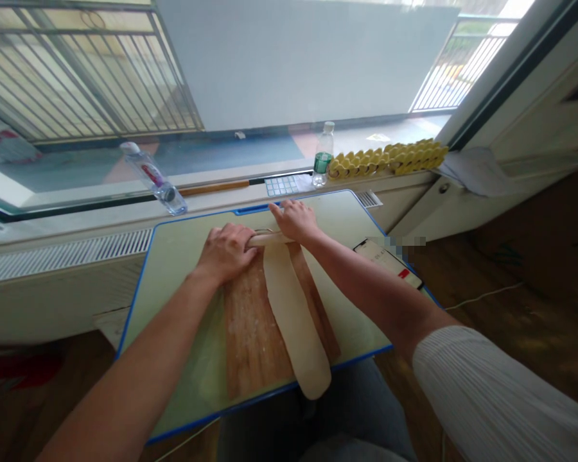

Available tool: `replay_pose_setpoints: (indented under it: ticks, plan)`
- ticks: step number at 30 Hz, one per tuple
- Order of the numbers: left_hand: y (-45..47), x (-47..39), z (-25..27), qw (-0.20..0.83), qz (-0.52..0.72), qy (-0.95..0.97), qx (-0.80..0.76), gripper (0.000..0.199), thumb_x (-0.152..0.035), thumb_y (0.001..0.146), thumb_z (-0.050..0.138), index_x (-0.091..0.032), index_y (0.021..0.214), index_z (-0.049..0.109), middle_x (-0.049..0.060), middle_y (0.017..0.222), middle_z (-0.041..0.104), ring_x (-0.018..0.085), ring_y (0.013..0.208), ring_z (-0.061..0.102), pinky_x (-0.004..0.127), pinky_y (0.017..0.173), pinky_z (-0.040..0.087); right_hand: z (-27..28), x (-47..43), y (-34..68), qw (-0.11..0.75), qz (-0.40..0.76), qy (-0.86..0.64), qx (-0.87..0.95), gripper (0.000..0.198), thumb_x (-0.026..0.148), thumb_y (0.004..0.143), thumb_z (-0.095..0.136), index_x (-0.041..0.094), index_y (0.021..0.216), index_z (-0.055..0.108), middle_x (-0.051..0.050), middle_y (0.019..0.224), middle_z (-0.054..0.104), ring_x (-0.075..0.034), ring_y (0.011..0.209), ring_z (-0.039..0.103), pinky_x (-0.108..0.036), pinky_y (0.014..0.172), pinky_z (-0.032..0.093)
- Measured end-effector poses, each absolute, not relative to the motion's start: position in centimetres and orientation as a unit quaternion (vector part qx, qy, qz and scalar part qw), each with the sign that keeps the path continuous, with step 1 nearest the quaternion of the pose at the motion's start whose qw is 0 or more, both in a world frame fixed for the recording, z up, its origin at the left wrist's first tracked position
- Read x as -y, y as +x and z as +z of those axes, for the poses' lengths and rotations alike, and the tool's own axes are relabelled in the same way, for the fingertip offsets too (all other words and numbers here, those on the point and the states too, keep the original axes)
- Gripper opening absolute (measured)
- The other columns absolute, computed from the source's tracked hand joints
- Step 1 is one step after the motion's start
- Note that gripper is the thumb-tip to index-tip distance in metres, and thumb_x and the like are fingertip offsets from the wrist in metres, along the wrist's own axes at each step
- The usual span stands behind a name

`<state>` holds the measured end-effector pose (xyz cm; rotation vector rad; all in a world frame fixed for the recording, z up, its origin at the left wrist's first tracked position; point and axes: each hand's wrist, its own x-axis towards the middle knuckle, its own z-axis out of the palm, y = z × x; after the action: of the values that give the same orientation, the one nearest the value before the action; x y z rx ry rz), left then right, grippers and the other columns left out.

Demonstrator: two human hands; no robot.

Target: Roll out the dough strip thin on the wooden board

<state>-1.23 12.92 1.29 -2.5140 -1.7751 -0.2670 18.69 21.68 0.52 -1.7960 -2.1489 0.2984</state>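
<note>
A long pale strip of dough (296,321) lies lengthwise on a wooden cutting board (250,340), its near rounded end hanging over the table's front edge. A light wooden rolling pin (270,239) lies across the far end of the strip. On the pin's left end rests my left hand (227,251), fingers bent over it. My right hand (295,221) covers the other end from above, with its thumb side turned left. Both hands hide the pin's ends. The board's handle shows only partly behind the pin.
The board is on a small blue-edged table (173,269). A phone (388,262) lies at its right side. Beyond, the windowsill holds a tilted bottle (155,179), an upright green-labelled bottle (322,157), a wooden stick (214,188) and a yellow ruffled object (388,160).
</note>
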Motion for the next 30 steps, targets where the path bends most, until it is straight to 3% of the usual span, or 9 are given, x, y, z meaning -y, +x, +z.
replay_pose_setpoints:
  ticks: [7, 12, 15, 18, 22, 30]
  plan:
    - [1.1, -7.0, 2.9, 0.009, -0.09, -0.821, 0.564, 0.029, -0.045, 0.096, 0.064, -0.032, 0.121, 0.074, 0.009, 0.131, 0.076, 0.033, 0.128, 0.06, 0.051, 0.108, 0.042, 1.6, -13.0, 22.2, 0.163, 0.085, -0.577, 0.796, 0.05, 0.052, 0.115, 0.032, 0.026, 0.142, 0.066, -0.007, 0.148, 0.067, -0.027, 0.139, 0.055, -0.041, 0.117, 0.04]
    - [1.6, -1.3, 2.2, -0.021, -0.078, -0.814, 0.575, 0.024, -0.044, 0.098, 0.061, -0.03, 0.114, 0.073, 0.008, 0.12, 0.077, 0.031, 0.119, 0.065, 0.048, 0.099, 0.047, 0.7, -4.8, 24.4, 0.129, 0.067, -0.591, 0.793, 0.047, 0.055, 0.114, 0.035, 0.029, 0.134, 0.069, -0.007, 0.148, 0.068, -0.03, 0.139, 0.054, -0.048, 0.117, 0.04]
    - [1.9, 0.3, 1.5, -0.039, -0.099, -0.801, 0.589, 0.029, -0.051, 0.099, 0.059, -0.029, 0.114, 0.072, 0.009, 0.127, 0.074, 0.03, 0.122, 0.064, 0.046, 0.099, 0.049, 0.4, -2.5, 24.5, 0.107, 0.054, -0.602, 0.789, 0.051, 0.053, 0.114, 0.03, 0.03, 0.146, 0.062, -0.007, 0.159, 0.06, -0.033, 0.15, 0.045, -0.057, 0.123, 0.032]
    - [2.2, 0.5, 0.9, -0.046, -0.116, -0.777, 0.617, 0.044, -0.056, 0.103, 0.049, -0.03, 0.133, 0.068, 0.009, 0.146, 0.068, 0.031, 0.136, 0.058, 0.048, 0.11, 0.045, 0.1, -2.2, 24.0, 0.105, 0.043, -0.617, 0.779, 0.059, 0.054, 0.114, 0.028, 0.026, 0.159, 0.052, -0.008, 0.167, 0.052, -0.037, 0.156, 0.037, -0.063, 0.127, 0.024]
    - [2.6, -0.6, -0.1, -0.023, -0.112, -0.743, 0.659, 0.057, -0.052, 0.108, 0.034, -0.029, 0.156, 0.055, 0.01, 0.167, 0.053, 0.031, 0.153, 0.044, 0.053, 0.124, 0.034, -0.4, -3.6, 23.5, 0.111, 0.028, -0.623, 0.774, 0.062, 0.055, 0.113, 0.027, 0.025, 0.163, 0.048, -0.008, 0.168, 0.05, -0.038, 0.157, 0.037, -0.066, 0.128, 0.021]
    - [2.9, -5.5, -0.3, -0.015, -0.107, -0.718, 0.687, 0.06, -0.054, 0.108, 0.027, -0.034, 0.156, 0.056, 0.01, 0.168, 0.051, 0.031, 0.156, 0.041, 0.062, 0.127, 0.028, -0.2, -8.6, 22.7, 0.104, 0.049, -0.622, 0.775, 0.064, 0.051, 0.109, 0.035, 0.023, 0.165, 0.046, -0.01, 0.167, 0.051, -0.037, 0.15, 0.044, -0.064, 0.126, 0.03]
